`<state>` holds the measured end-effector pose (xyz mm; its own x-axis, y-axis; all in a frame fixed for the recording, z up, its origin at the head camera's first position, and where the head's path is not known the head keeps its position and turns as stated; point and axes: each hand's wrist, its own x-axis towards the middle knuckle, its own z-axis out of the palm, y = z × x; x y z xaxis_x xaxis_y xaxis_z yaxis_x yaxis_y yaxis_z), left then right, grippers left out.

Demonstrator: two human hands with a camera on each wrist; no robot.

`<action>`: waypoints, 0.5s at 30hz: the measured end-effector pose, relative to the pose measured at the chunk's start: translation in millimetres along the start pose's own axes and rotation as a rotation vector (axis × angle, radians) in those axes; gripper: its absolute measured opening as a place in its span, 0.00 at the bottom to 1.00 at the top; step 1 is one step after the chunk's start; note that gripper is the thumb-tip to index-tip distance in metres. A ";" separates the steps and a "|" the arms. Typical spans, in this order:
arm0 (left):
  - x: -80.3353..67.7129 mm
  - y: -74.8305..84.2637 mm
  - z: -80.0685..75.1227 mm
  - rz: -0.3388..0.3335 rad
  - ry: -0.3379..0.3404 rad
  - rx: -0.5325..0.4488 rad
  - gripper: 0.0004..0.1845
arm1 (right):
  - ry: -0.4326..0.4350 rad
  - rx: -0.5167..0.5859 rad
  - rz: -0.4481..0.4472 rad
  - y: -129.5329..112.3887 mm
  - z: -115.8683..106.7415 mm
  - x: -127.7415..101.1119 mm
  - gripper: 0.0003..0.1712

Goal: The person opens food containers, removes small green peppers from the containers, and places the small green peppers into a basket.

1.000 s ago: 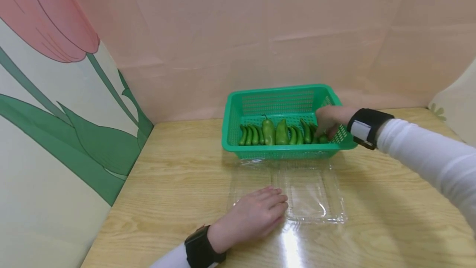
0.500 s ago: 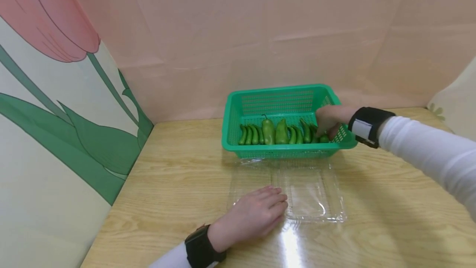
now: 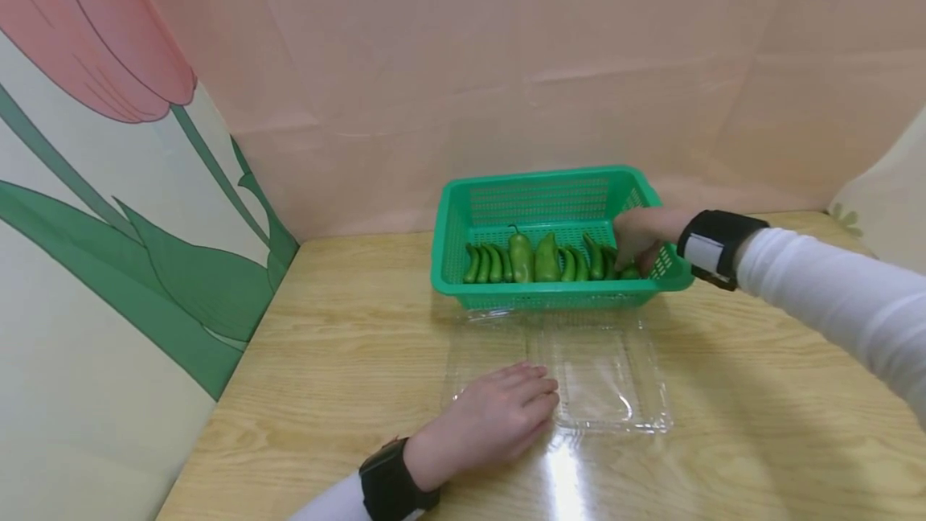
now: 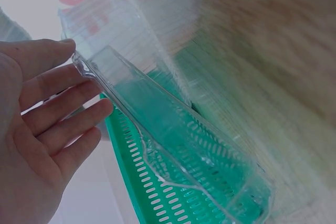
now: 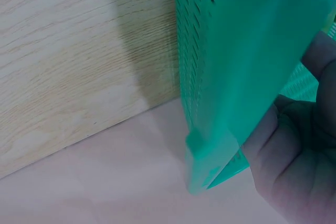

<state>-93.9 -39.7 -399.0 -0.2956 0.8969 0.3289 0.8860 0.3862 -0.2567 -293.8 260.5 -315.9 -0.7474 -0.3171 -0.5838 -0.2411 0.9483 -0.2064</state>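
Note:
My right hand (image 3: 638, 236) reaches down into the right end of a green plastic basket (image 3: 535, 177). Its fingertips are among the green peppers at that end, and I cannot tell whether they grip one. In the right wrist view the basket wall (image 5: 247, 51) hides part of the fingers. Several slim green peppers and two broader ones, such as this pale green pepper (image 3: 520, 258), stand in a row in the basket. My left hand (image 3: 499, 412) rests at the front edge of a clear plastic clamshell box (image 3: 595, 372); in the left wrist view its fingers are nearly straight, fingertips at the rim.
The unfolded box lies on the wood-grain table (image 3: 340, 344) right before the basket. Behind the basket rises a pink cloth backdrop (image 3: 376, 103). A panel with a printed tulip (image 3: 108, 30) stands along the left side.

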 end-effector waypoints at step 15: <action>-1.3 -0.1 -0.8 -0.002 -0.009 -0.011 0.15 | 0.003 0.024 -0.017 -3.5 -6.8 -6.7 0.19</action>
<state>-93.3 -41.1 -398.7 -0.3003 0.8980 0.3216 0.8892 0.3856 -0.2464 -292.1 259.4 -305.9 -0.7450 -0.3328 -0.5781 -0.2385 0.9423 -0.2351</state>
